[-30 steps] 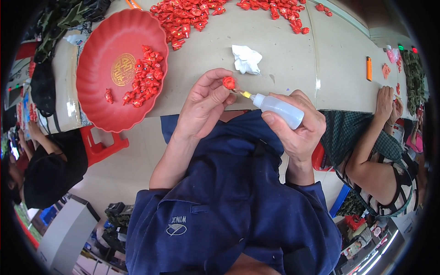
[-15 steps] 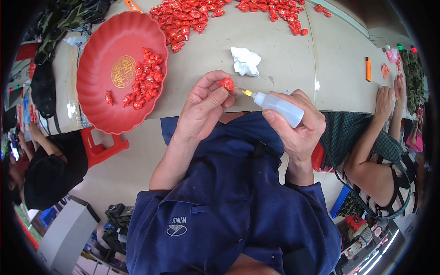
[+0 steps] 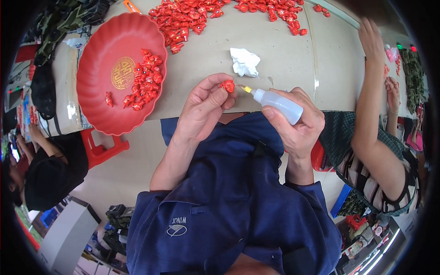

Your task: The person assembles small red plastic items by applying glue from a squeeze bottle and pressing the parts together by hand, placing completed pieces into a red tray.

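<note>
1. A small red piece (image 3: pixel 227 85) is pinched between thumb and fingers of the left hand (image 3: pixel 199 109), over the near side of the desk (image 3: pixel 197 66), apparently so that one side is left free for the yellow nozzle (image 3: pixel 247 89).
2. The bottle (image 3: pixel 283 107) is wrapped by the right hand (image 3: pixel 302 130), tip pointed at the piece; whether they touch cannot be told.
3. Both forearms are stretched forward, hands held close together.

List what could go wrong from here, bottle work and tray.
1. The left hand pinches the small red piece close to the yellow nozzle; a slip could jab a finger.
2. The right hand grips the squeeze bottle; pressing too hard might over-dispense.
3. The red tray seems to overhang the table edge; a bump could spill its pieces.
</note>
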`<action>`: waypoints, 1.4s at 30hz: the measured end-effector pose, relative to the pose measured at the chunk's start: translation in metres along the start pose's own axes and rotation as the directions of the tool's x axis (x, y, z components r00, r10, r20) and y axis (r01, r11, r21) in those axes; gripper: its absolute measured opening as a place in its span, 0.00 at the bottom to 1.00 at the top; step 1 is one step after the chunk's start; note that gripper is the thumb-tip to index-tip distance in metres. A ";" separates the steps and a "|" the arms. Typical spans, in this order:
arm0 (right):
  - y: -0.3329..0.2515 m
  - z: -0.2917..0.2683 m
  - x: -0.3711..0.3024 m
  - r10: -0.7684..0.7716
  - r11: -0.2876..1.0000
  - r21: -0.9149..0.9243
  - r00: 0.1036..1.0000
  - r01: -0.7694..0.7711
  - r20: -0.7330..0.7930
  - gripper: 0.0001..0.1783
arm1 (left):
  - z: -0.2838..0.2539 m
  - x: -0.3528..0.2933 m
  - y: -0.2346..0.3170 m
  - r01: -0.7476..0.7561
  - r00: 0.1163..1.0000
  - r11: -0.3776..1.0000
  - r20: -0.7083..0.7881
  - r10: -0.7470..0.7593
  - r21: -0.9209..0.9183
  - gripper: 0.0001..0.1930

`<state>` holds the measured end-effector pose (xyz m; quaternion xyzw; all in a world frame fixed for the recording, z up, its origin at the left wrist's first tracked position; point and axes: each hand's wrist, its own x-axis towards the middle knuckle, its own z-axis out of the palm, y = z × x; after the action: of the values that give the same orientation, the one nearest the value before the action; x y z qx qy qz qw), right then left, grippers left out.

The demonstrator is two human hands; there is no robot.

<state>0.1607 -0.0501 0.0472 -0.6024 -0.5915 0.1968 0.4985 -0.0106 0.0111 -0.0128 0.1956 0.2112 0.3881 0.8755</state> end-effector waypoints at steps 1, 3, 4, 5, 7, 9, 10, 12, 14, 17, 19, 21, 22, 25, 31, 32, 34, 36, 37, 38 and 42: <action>0.000 0.000 0.000 -0.001 1.000 0.003 1.000 0.001 -0.003 0.17 | 0.000 0.000 0.000 0.003 1.000 1.000 0.002 -0.003 0.004 0.12; 0.000 0.000 0.000 -0.002 1.000 0.003 1.000 0.002 -0.002 0.17 | 0.000 0.000 0.000 0.004 1.000 1.000 0.005 -0.004 0.010 0.12; 0.000 0.000 0.000 -0.002 1.000 0.003 1.000 0.002 -0.001 0.17 | 0.000 0.000 0.000 0.006 1.000 1.000 0.007 -0.006 0.016 0.13; 0.000 0.000 0.000 -0.002 1.000 0.002 1.000 0.002 -0.002 0.17 | 0.000 -0.001 0.000 0.007 1.000 1.000 0.008 -0.007 0.017 0.13; -0.001 0.000 0.000 0.002 1.000 0.005 1.000 -0.002 -0.004 0.17 | 0.000 -0.001 0.001 0.014 1.000 1.000 0.012 -0.015 0.026 0.13; -0.001 0.001 0.000 -0.001 1.000 0.008 1.000 0.001 -0.002 0.17 | 0.000 -0.001 0.001 0.019 1.000 0.999 0.009 -0.020 0.031 0.13; -0.001 0.001 0.000 -0.004 1.000 0.011 1.000 0.004 0.002 0.17 | 0.000 -0.002 0.001 0.023 1.000 0.999 0.005 -0.023 0.035 0.13; -0.001 0.002 0.000 -0.007 1.000 0.017 1.000 0.007 0.007 0.17 | -0.001 -0.002 0.002 0.018 1.000 0.999 0.010 -0.018 0.037 0.13; -0.001 0.002 0.001 -0.011 1.000 0.024 1.000 0.011 0.013 0.17 | -0.003 -0.002 0.002 0.010 1.000 0.999 0.015 -0.011 0.039 0.13; 0.000 -0.005 -0.001 0.070 0.996 0.052 0.998 -0.070 0.001 0.16 | -0.002 0.000 -0.001 0.028 0.999 1.000 0.045 -0.028 0.001 0.13; 0.010 -0.009 0.000 0.245 0.956 0.175 0.969 -0.234 -0.044 0.17 | -0.001 0.000 0.000 0.021 0.998 1.000 0.055 -0.022 0.017 0.12; 0.019 -0.004 0.009 0.300 0.926 0.265 0.950 -0.268 -0.088 0.18 | 0.002 -0.002 0.001 0.030 0.998 0.999 0.048 -0.032 0.028 0.12; 0.025 0.000 0.014 0.359 0.882 0.364 0.926 -0.298 -0.113 0.19 | 0.002 -0.004 0.002 0.035 0.999 0.999 0.024 -0.036 0.041 0.13; 0.054 0.010 0.021 0.321 0.915 0.295 0.940 -0.276 -0.116 0.17 | -0.001 -0.005 0.001 0.019 0.998 0.998 0.063 -0.023 0.056 0.13; 0.069 0.015 0.036 0.211 0.977 0.016 0.971 -0.210 -0.111 0.17 | 0.004 -0.007 0.002 0.016 0.999 0.998 0.039 -0.018 0.062 0.11; 0.066 0.011 0.037 0.207 0.978 0.004 0.970 -0.208 -0.125 0.17 | 0.004 -0.007 0.001 0.022 0.998 0.998 0.056 -0.025 0.059 0.11; 0.054 0.004 0.039 0.278 0.961 0.008 0.960 -0.278 -0.018 0.18 | 0.003 -0.005 0.002 0.011 0.998 0.998 0.056 -0.015 0.069 0.11; 0.057 -0.007 0.043 0.218 0.976 -0.008 0.975 -0.218 -0.041 0.17 | 0.005 -0.006 0.002 0.019 0.999 0.997 0.041 -0.022 0.072 0.11; 0.062 -0.018 0.049 0.210 0.977 -0.012 0.976 -0.211 -0.066 0.16 | 0.006 -0.005 0.003 0.024 1.000 0.997 0.009 -0.024 0.078 0.10; 0.068 -0.028 0.057 0.202 0.979 -0.014 0.975 -0.204 -0.089 0.14 | 0.006 -0.004 0.003 0.026 1.000 0.997 0.016 -0.027 0.077 0.10; 0.125 -0.056 0.113 -0.022 0.848 -0.520 0.973 -0.104 -0.230 0.12 | 0.008 -0.001 0.003 0.057 0.998 0.995 0.027 -0.059 0.087 0.10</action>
<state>0.2966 0.0570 0.0068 -0.7471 -0.5487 -0.0329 0.3737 -0.0087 0.0110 -0.0046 0.2324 0.2204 0.3503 0.8802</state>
